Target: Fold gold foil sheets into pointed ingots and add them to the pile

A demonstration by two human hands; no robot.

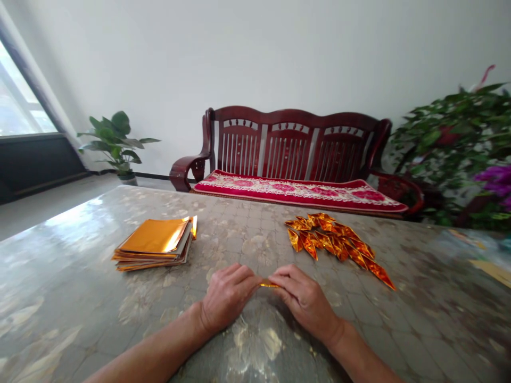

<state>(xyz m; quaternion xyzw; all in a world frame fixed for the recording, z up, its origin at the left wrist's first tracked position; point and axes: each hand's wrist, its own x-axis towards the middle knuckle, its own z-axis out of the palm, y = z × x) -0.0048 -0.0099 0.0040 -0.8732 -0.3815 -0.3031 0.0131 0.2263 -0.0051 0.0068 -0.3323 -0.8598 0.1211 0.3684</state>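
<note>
Between my two hands is a small piece of folded gold foil paper (269,284), mostly covered by my fingers. My left hand (229,292) pinches its left end, and my right hand (303,300) grips the right end with the fingers bent over it. Both hands are low over the table, close together. Beyond my left hand lies a stack of square gold foil sheets (154,236), its edges uneven. Past my right hand is a cluster of several folded gold foil pieces (339,239) with pointed ends, overlapping in a slanting row.
The table (80,276) has a glossy, patterned cover. Clear plastic wrapping (467,247) lies at the right side. Behind the table stands a dark red wooden bench (287,143) with a red patterned cushion (299,189). Potted plants (117,141) flank it.
</note>
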